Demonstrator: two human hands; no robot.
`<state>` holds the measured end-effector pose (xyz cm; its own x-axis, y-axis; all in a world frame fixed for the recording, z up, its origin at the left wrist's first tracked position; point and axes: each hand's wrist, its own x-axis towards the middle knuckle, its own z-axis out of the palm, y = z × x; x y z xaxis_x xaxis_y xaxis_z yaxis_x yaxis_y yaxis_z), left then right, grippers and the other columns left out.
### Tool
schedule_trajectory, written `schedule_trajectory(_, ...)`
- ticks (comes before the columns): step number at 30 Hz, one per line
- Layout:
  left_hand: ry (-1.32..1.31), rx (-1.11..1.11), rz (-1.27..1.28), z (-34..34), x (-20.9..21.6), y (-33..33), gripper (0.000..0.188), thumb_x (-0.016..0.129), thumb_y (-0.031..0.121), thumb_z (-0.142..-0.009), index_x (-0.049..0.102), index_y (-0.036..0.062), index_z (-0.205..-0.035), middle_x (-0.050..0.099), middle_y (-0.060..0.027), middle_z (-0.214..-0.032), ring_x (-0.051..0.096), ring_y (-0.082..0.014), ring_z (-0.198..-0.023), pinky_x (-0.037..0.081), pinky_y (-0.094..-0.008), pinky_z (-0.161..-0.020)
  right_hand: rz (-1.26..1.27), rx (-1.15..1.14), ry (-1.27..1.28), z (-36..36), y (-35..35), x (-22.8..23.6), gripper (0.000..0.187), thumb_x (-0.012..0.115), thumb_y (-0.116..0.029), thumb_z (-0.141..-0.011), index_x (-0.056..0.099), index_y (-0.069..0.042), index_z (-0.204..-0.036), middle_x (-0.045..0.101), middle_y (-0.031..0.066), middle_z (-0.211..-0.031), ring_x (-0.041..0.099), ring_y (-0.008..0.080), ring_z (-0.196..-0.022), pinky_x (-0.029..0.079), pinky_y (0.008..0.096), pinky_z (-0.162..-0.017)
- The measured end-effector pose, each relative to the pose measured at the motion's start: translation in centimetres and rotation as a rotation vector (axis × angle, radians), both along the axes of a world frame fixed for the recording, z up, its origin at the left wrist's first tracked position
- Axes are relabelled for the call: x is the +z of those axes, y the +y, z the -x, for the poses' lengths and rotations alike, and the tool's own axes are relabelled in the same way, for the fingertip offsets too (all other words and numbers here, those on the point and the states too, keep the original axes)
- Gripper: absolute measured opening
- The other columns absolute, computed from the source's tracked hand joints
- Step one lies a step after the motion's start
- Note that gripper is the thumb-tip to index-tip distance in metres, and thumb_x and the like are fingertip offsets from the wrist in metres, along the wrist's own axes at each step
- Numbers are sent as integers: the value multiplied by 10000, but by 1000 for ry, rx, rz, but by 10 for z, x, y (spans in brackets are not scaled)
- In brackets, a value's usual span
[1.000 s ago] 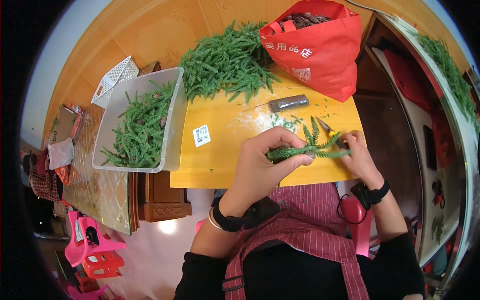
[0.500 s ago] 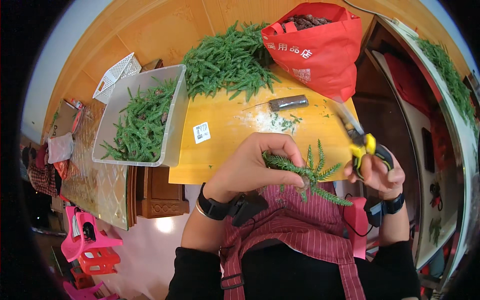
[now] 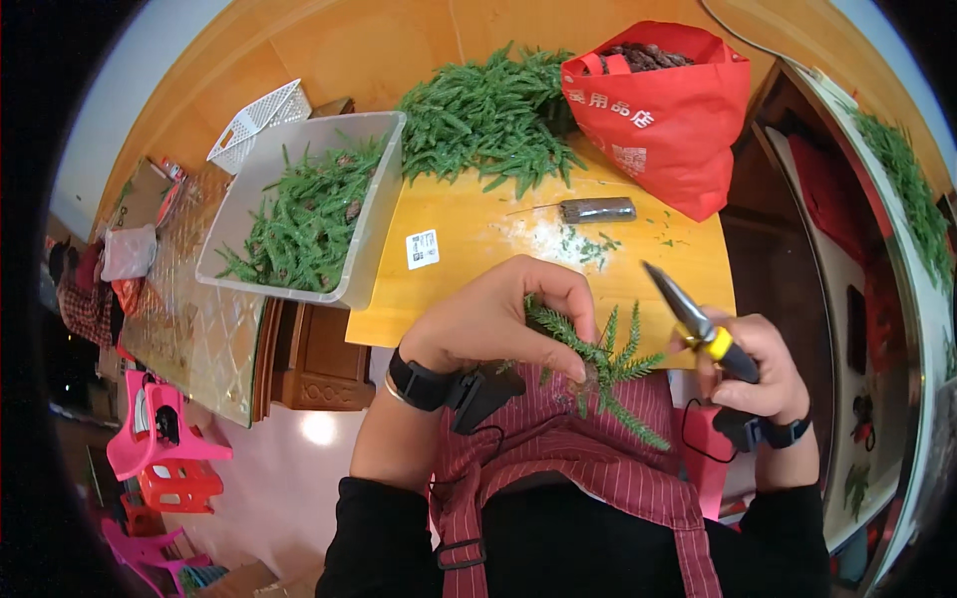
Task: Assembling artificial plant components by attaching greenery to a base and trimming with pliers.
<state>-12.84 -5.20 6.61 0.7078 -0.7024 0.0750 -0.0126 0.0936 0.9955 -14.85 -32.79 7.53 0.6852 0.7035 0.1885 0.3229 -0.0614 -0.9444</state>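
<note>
My left hand [image 3: 503,314] is closed on a green artificial pine sprig [image 3: 626,371], pinching its base between thumb and fingers above my striped apron. The sprig's needled tips fan out to the right, and a small brownish bit shows at the thumb. In my right hand [image 3: 766,364] are long-nose pliers [image 3: 688,311] with yellow and black handles, fingers wrapped round them. Their grey jaws look closed and point up and to the left, apart from the sprig. A dark cylindrical bundle [image 3: 598,209] with a thin wire end lies on the yellow table [image 3: 478,269] beyond my hands.
A clear plastic bin [image 3: 384,199] of green sprigs and cones stands at the left. Behind lies a heap of green sprigs [image 3: 488,120], beside a red bag [image 3: 663,130] of brown cones. A white label [image 3: 422,249], pale powder and green clippings lie on the table.
The pliers have swung from blurred and upright to tilted left, their handles now squeezed together. The sprig has dipped slightly. My head view has shifted a little.
</note>
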Motion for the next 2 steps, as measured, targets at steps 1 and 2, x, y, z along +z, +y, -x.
schedule_trajectory(1,49,-48,20,-2,-1,0,230,737,-32,-600,581,9,-764,603,-39,-748,572,-107,-692,449,-218,-645,67,-8,-143,-6,-5,2,211,674,-222,-678,569,-46,-628,605,99,-816,574,251,-839,410,343,-812)
schedule_trajectory(2,99,-98,38,-3,-2,1,222,733,-23,-612,583,9,-774,604,-40,-753,574,-111,-695,450,-220,-647,175,22,-272,-8,-11,3,246,675,-266,-681,601,-34,-721,615,105,-782,589,276,-839,413,356,-833)
